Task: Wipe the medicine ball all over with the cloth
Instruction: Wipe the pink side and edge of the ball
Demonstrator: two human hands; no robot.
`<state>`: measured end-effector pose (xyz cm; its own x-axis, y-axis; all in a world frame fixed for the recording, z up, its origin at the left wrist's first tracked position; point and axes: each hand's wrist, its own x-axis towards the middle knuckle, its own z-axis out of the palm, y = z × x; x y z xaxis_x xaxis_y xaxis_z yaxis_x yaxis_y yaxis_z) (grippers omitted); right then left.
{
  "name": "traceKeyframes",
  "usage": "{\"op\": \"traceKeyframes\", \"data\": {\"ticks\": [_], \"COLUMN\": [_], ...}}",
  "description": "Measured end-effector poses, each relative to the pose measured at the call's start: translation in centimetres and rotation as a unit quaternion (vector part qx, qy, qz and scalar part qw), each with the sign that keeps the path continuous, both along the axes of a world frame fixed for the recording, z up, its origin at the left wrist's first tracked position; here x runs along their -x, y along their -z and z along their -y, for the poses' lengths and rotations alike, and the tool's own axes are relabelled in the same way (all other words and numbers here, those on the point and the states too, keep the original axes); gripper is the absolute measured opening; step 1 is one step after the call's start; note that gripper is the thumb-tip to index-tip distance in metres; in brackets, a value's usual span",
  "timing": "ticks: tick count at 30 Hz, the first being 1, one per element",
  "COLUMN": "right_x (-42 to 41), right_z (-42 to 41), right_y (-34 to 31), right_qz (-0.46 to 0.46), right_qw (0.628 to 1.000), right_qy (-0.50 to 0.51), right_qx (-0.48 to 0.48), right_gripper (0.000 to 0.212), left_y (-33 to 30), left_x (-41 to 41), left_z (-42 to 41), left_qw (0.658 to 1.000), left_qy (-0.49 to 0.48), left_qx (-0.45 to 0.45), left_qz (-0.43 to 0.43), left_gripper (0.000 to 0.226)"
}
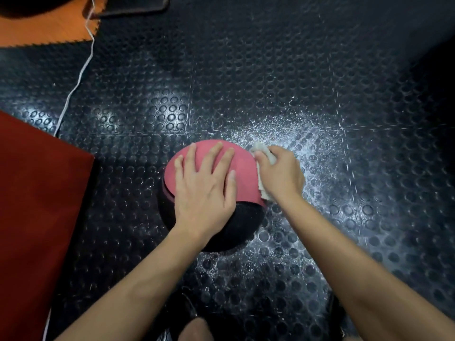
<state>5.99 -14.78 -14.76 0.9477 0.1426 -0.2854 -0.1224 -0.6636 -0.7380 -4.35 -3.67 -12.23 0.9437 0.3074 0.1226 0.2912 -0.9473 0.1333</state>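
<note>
A medicine ball [243, 173], pink on its far half and black on its near half, sits on the studded black rubber floor. My left hand [205, 185] lies flat on top of it with the fingers spread. My right hand [279, 172] grips a crumpled white cloth [264, 153] and presses it against the ball's right side. Part of the cloth is hidden under my fingers.
A dark red mat [37, 205] lies at the left. An orange mat [44, 30] lies at the far left, with a white cable [73, 87] running across the floor beside it. A dark flat object [133, 6] lies at the top. White specks dust the floor [283, 126] right of the ball.
</note>
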Motion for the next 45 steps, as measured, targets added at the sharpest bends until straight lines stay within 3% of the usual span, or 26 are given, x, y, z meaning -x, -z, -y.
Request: {"op": "traceKeyframes", "data": {"ticks": [5, 10, 16, 21, 26, 29, 32, 34, 36, 38, 40, 43, 45], "right_x": [0.9, -0.5, -1.2, -1.4, 0.1, -0.2, -1.0, -1.3, -1.4, -1.3, -1.2, -1.2, -0.9], "right_z": [-2.6, -0.3, -3.4, -0.4, 2.3, 3.9, 4.4, 4.8, 5.0, 5.1, 5.1, 4.9, 4.8], "right_y": [-2.0, -0.8, -2.9, 0.8, 1.4, 2.5, 3.3, 3.9, 4.3, 4.9, 5.6, 6.0, 6.2], "right_qz": [0.139, -0.011, 0.072, -0.067, -0.207, -0.274, -0.293, -0.299, -0.302, -0.309, -0.313, -0.399, -0.435], "right_qw": [0.987, 1.000, 0.992, 0.996, 0.965, 0.937, 0.934, 0.938, 0.939, 0.940, 0.941, 0.896, 0.865], "right_qy": [-0.077, -0.013, -0.105, -0.019, 0.087, 0.127, 0.121, 0.103, 0.094, 0.075, 0.063, 0.079, 0.114], "right_qx": [0.000, -0.008, 0.010, -0.050, -0.136, -0.174, -0.164, -0.143, -0.136, -0.120, -0.114, -0.177, -0.224], "right_gripper": [0.025, 0.029, 0.021, 0.039, 0.025, 0.025, 0.026, 0.025, 0.027, 0.031, 0.034, 0.042, 0.038], "left_y": [0.1, 0.0, 0.1, 0.0, -0.2, -0.9, -2.6, -3.2, -2.8, -2.0, -0.1, 1.9, 3.1], "left_x": [0.5, 0.7, 0.6, 0.7, 0.3, -0.3, -1.3, -2.0, -2.8, -3.0, -2.6, -1.5, -1.2], "left_z": [-0.3, 0.4, 0.7, 0.7, 2.4, 4.2, 4.3, 2.3, -0.4, -2.7, -4.5, -6.0, -6.7], "left_qw": [1.000, 0.999, 1.000, 0.999, 0.999, 0.993, 0.967, 0.954, 0.943, 0.927, 0.877, 0.737, 0.704], "left_qy": [0.005, 0.033, 0.016, 0.021, 0.034, 0.034, 0.042, 0.011, -0.058, -0.165, -0.285, -0.374, -0.379], "left_qx": [0.004, 0.000, 0.004, 0.023, 0.030, 0.112, 0.250, 0.296, 0.313, 0.329, 0.387, 0.559, 0.598], "left_qz": [0.018, 0.002, -0.019, -0.006, -0.021, -0.013, 0.025, 0.051, 0.091, 0.070, 0.004, -0.071, -0.060], "left_gripper": [0.050, 0.052, 0.059, 0.057, 0.054, 0.053, 0.044, 0.043, 0.041, 0.040, 0.045, 0.064, 0.066]}}
